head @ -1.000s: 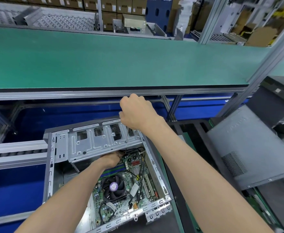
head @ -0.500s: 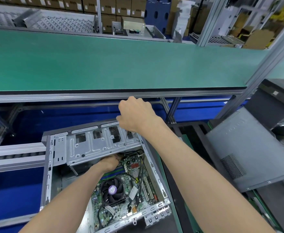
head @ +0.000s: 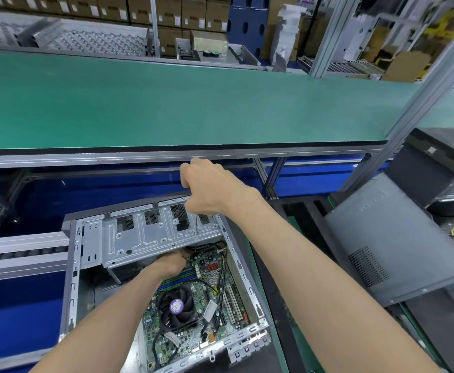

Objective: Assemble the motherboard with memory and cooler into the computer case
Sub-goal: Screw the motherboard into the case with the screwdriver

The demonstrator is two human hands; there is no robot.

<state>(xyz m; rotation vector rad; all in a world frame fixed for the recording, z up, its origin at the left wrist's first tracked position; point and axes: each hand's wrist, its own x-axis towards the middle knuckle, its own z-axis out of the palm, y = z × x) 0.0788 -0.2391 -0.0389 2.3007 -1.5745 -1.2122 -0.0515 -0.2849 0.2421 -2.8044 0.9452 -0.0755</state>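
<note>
An open metal computer case (head: pixel 73 281) lies below me. Inside it sits the green motherboard (head: pixel 209 297) with a black cooler fan (head: pixel 176 308) and memory sticks (head: pixel 172 278). My right hand (head: pixel 212 188) grips a screwdriver (head: pixel 195 227) with its thin shaft pointing straight down past the case's grey drive-bay bracket (head: pixel 150 235). My left hand (head: pixel 173 261) reaches under that bracket at the board's far edge, fingers hidden near the screwdriver tip.
A long green workbench (head: pixel 193 109) runs across above the case. A grey case side panel (head: pixel 398 246) leans at the right beside black trays. Blue panels and aluminium rails (head: pixel 18 254) lie to the left. Cardboard boxes are stacked far behind.
My right hand with the screwdriver has dipped slightly and shifted a little left. The left hand stays under the bracket.
</note>
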